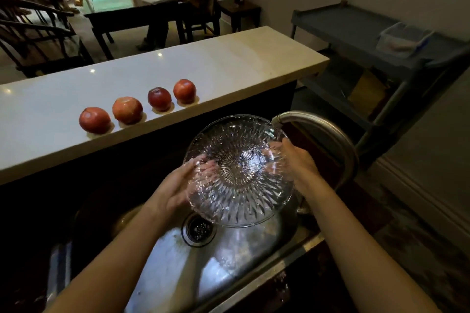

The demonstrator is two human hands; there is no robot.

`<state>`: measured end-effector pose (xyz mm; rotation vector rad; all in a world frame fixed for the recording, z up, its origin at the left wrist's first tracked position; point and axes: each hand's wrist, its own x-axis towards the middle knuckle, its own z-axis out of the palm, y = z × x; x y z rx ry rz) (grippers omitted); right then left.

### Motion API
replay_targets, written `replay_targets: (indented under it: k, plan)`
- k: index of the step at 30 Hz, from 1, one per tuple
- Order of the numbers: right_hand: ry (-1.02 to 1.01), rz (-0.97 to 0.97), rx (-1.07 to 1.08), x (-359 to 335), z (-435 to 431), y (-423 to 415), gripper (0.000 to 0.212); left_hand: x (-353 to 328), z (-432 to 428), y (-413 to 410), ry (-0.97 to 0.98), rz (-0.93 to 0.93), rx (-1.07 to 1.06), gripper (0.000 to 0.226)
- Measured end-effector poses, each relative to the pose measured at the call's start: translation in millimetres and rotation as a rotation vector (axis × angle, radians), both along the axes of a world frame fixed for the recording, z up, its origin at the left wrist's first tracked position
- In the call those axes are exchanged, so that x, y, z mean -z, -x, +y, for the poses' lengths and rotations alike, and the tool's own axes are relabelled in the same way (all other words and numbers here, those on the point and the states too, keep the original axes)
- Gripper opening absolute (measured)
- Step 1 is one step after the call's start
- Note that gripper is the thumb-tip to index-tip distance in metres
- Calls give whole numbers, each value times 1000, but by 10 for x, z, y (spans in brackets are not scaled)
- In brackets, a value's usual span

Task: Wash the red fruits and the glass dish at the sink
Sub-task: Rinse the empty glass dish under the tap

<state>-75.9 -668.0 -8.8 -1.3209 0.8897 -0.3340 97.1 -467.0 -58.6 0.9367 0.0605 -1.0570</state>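
Observation:
A cut-glass dish (239,185) is held tilted over the steel sink (254,244), its upper rim just under the faucet spout (279,118). My left hand (175,188) grips its left edge, fingers showing through the glass. My right hand (297,160) holds the right edge. Several red fruits stand in a row on the white counter (229,63) behind the sink: one at the left (94,120), one beside it (127,110), a darker one (159,98) and the rightmost (184,91). Wet patches lie under them.
The sink drain (199,229) sits below the dish. The curved faucet neck (340,145) rises at the right. A grey utility cart (368,33) with a plastic tub (403,38) stands beyond the counter's right end. A person sits at a dark table (127,7) far back.

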Motion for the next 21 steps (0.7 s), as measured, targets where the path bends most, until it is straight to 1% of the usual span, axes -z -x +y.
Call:
replay_targets:
  k: [3, 5, 7, 10, 14, 17, 21]
  plan:
    - [-217, -144, -144, 80, -78, 15, 33, -93, 44, 20, 24, -14, 6, 26]
    - [-256, -157, -141, 129, -86, 13, 33, -168, 70, 20, 4, -66, 33, 26]
    - [-250, -82, -77, 197, -52, -12, 35, -247, 69, 52, -45, -127, 45, 28]
    - [-232, 68, 40, 329, 62, -68, 33, -366, 48, 152, -168, -224, -3, 29]
    - [-228, 189, 95, 550, 234, -149, 27, -508, 87, 267, -320, -328, -69, 26]
    - [-256, 238, 66, 697, 311, -162, 23, -607, 121, 299, -399, -377, -67, 22]
    - [-326, 269, -63, 811, 405, -168, 19, -735, 208, 337, -475, -373, -21, 13]
